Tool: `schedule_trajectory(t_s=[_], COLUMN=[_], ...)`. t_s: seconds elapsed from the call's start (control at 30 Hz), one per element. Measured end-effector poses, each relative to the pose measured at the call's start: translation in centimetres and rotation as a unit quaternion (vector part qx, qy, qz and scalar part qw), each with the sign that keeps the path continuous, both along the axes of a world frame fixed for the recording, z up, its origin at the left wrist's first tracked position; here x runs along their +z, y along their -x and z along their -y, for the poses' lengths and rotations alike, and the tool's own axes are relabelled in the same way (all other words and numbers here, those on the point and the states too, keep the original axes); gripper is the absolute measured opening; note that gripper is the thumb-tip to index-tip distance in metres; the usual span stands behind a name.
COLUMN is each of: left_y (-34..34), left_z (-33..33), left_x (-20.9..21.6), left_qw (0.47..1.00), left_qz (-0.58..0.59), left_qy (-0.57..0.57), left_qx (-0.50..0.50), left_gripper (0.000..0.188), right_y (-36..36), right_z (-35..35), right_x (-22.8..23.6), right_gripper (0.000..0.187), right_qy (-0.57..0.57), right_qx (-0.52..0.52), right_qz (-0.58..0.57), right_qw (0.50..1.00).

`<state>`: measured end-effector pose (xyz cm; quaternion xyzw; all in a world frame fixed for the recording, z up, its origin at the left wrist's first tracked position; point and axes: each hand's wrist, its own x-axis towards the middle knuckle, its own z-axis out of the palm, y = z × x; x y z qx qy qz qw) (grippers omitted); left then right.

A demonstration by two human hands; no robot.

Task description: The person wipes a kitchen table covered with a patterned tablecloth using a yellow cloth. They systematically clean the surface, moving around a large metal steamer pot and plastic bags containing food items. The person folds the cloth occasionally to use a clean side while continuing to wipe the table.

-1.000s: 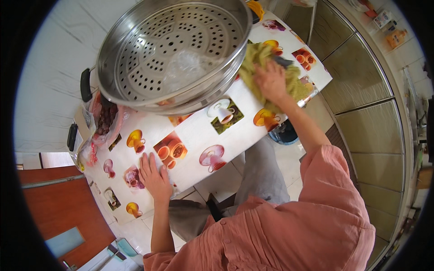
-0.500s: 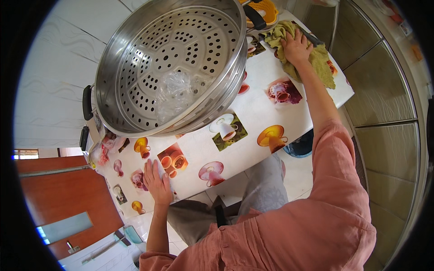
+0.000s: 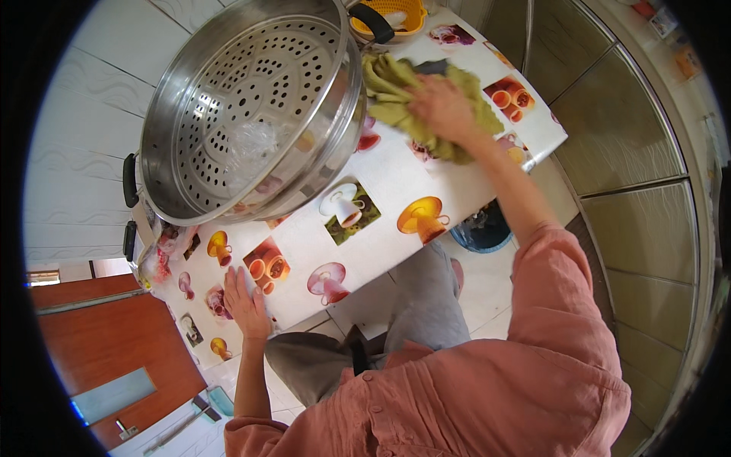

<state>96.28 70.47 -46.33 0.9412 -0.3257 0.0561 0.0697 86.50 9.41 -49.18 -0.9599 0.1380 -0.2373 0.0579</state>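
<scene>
The right hand (image 3: 438, 107) lies palm down on a green cloth (image 3: 387, 91), which is spread in folds on the table (image 3: 304, 245) toward its far right part. The hand is blurred, and I cannot tell whether its fingers grip the cloth or only press on it. Something dark grey shows at the cloth's far edge, just past the fingers.

The left hand (image 3: 247, 308) rests flat near the table's near edge, holding nothing, its fingers straight and fairly close together, the thumb apart.

The cloth lies just right of a big steel steamer (image 3: 251, 91), whose holed tray bears a crumpled clear bag (image 3: 255, 148). Beyond the cloth, a yellow basket (image 3: 415, 19) stands near the steamer's black handle (image 3: 373, 23). A blue bucket (image 3: 487, 245) shows below the table's near edge, close to the right forearm.
</scene>
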Motion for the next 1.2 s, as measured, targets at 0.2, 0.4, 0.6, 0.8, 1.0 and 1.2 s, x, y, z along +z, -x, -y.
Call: schedule_trajectory(t_s=[0.2,0.4,0.6,0.8,1.0,1.2], left_y=[0.1,0.1,-0.2,-0.4,-0.1,0.2], left_z=[0.4,-0.1,-0.8,-0.4,-1.1,-1.3], left_x=[0.4,-0.4,-0.9,-1.0,-1.4,-1.4], left_qw=[1.000,1.000,1.000,1.000,0.999,0.998], left_qz=[0.004,0.022,0.025,0.019,0.033,0.040], left_qy=[0.002,-0.002,0.005,0.010,0.025,0.044], left_qx=[-0.009,0.002,0.003,0.011,0.024,0.031], left_gripper=[0.058,0.058,0.057,0.058,0.059,0.060], right_y=[12.3,13.9,13.1,19.4,16.1,10.7], right_z=[7.6,-5.3,-18.1,-0.7,-5.6,-25.2], right_x=[0.8,1.2,3.3,-1.6,-1.5,1.1], right_gripper=[0.048,0.037,0.036,0.030,0.044,0.041], right_qy=[-0.019,-0.016,-0.076,-0.023,0.039,0.010], right_qx=[-0.258,-0.175,0.093,-0.152,-0.186,0.022], right_qz=[-0.037,-0.054,-0.007,-0.013,-0.025,-0.036], right_qw=[0.965,0.983,0.993,0.988,0.981,0.999])
